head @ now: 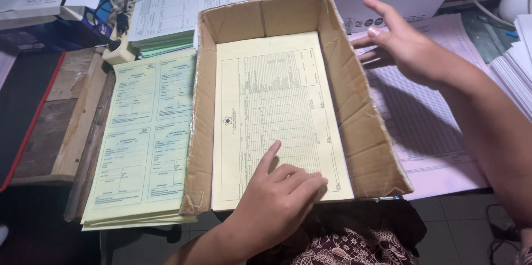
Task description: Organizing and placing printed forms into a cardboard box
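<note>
Left hand (pixel 280 201) rests on the near end of a pale yellow printed form sheet (pixel 277 104) lying flat in a shallow open-fronted brown cardboard box (pixel 366 132). Index finger stretched forward along the paper, tip touching it; the other fingers curled under, knuckles up. Nothing pinched or clasped: the hand presses on the sheet and does not grip it. The sheet runs away from the fingertips toward the far wall of the box and fills most of the box floor; its near edge sits level with the open front, right under the hand.

Right hand (pixel 407 49) hangs in the air beyond and to the right of the left one, above the right wall of the box. Fingers spread and loose, palm turned inward, holding nothing and touching nothing. Its shadow falls on a white sheet with a fine printed grid (pixel 426 132) lying beneath it, just outside the box's right wall.

Left of the resting hand, outside the box's left wall, a stack of pale yellow-green forms printed in four panels (pixel 141 143) lies on a worn wooden bench top (pixel 72 104), touching the box side. Beyond that stack, farther from the hand, a second pile of white and green forms (pixel 177 10). A white power strip with black plugs (pixel 119 37) sits at its left. A thick pile of white paper (pixel 518 71) lies to the far right of the raised hand.
</note>
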